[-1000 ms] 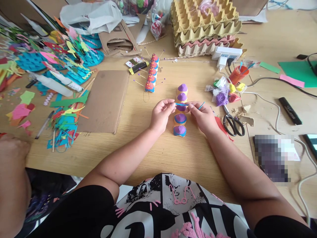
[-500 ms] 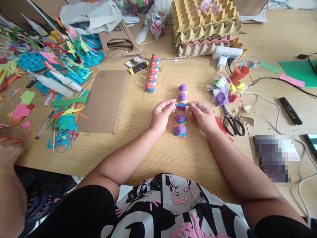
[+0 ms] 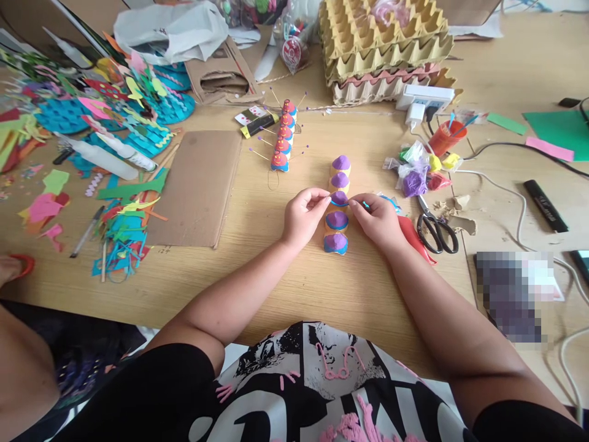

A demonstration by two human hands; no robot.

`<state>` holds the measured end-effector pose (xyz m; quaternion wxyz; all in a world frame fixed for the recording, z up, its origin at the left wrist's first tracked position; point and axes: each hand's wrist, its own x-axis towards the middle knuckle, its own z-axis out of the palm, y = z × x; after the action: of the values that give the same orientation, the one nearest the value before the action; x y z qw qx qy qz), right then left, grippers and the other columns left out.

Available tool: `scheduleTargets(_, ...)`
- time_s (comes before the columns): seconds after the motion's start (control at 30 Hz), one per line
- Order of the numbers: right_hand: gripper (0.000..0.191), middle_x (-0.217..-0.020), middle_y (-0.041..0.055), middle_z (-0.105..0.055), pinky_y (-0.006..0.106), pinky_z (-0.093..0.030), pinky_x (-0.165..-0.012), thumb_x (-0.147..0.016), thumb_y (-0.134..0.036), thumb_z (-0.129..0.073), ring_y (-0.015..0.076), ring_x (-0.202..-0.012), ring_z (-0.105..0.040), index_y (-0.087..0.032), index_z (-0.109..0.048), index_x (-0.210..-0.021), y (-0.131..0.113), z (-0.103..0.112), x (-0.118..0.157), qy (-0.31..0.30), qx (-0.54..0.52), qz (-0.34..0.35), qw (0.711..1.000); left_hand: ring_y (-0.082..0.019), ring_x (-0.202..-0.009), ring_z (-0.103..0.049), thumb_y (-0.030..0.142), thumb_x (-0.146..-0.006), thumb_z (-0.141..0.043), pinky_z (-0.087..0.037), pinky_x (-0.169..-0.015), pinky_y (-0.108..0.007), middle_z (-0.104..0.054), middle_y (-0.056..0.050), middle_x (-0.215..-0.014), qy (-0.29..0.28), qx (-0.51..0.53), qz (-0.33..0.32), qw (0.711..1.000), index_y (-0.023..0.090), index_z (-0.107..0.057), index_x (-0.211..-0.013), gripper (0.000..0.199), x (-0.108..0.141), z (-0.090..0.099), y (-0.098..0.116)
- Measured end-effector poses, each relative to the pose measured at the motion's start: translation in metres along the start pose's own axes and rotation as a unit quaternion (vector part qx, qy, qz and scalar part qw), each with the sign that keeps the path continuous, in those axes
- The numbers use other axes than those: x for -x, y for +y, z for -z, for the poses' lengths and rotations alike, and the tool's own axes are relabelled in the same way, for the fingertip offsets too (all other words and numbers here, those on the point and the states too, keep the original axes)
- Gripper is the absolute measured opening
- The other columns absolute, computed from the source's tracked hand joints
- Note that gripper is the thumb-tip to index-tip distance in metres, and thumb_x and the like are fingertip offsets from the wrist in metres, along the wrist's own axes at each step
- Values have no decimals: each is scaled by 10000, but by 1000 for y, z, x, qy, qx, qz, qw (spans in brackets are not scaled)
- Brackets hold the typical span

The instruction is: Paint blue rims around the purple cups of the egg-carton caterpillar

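A row of egg-carton cups [image 3: 339, 180] with purple domed tops lies in front of me; the two nearest cups carry blue around their bases. Across the near side of the middle cup runs a thin blue strip, seemingly modelling clay [image 3: 339, 203]. My left hand [image 3: 301, 218] pinches its left end between thumb and fingertips. On the other side, my right hand [image 3: 377, 220] pinches the strip too, and a bit of blue sticks out above its fingers. Beyond my left hand stands a finished-looking caterpillar [image 3: 283, 138] with red tops, blue bases and pins along its sides.
Scissors [image 3: 435, 227], a red packet [image 3: 413, 236] and bagged clay [image 3: 416, 178] lie right of my right hand. Cardboard [image 3: 197, 184] and paper scraps [image 3: 124, 227] lie left. Egg trays [image 3: 386, 55] stand behind. Another person's hand [image 3: 11, 268] shows at the left edge.
The blue strip has come down from being stretched above the row to curve against the middle cup. The other person's hand at the left has drawn back toward the edge.
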<state>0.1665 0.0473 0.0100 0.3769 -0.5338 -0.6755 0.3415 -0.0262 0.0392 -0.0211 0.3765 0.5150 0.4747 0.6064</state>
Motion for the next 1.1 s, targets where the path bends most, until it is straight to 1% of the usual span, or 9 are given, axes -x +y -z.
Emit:
scheduleTargets(0.17,311,-944,81,-848,344,-544,-784,-945,-436,-640,242,-872,-727,-193,-832,-967,-1,0,1,-14,32,5,999,-138,-823,-756,261,-890,-786,-613,-811,-266,-824,-22,-900,-5,-16,-7,1000,205,-786,-931,70,1,1,0)
scheduleTargets(0.4,289,-961,93,-851,348,-522,-767,-942,-380,-624,244,-863,-735,-180,-828,-987,-2,0,2,-21,62,0,998,-139,-798,-747,247,-875,-782,-608,-786,-268,-823,-19,-878,-9,-29,-12,999,207,-783,-906,51,0,1,-1)
scheduleTargets(0.63,249,-937,83,-847,345,-499,-731,-936,-355,-628,239,-831,-720,-193,-816,-959,-3,-1,2,-20,77,-1,997,-139,-815,-744,236,-894,-766,-604,-801,-272,-826,-22,-900,-14,-41,-3,999,207,-781,-916,40,2,2,-1)
scheduleTargets(0.77,227,-933,79,-838,345,-484,-718,-927,-351,-649,230,-808,-705,-198,-813,-965,-2,-1,2,-19,87,-7,996,-137,-801,-738,221,-887,-769,-599,-791,-270,-820,-22,-884,-8,-47,1,999,204,-778,-901,24,1,1,0)
scheduleTargets(0.97,204,-869,51,-809,328,-449,-671,-901,-362,-683,196,-723,-643,-211,-804,-966,-1,-2,2,-13,89,-18,996,-133,-787,-733,207,-878,-776,-595,-777,-265,-811,-14,-867,-3,-38,8,999,205,-770,-882,7,0,1,1)
scheduleTargets(1.1,230,-838,43,-779,328,-438,-669,-898,-394,-694,185,-696,-615,-208,-796,-986,-2,-2,2,-9,95,-25,995,-134,-790,-731,201,-882,-775,-593,-781,-268,-809,-14,-869,-4,-41,11,999,203,-769,-884,7,1,2,1)
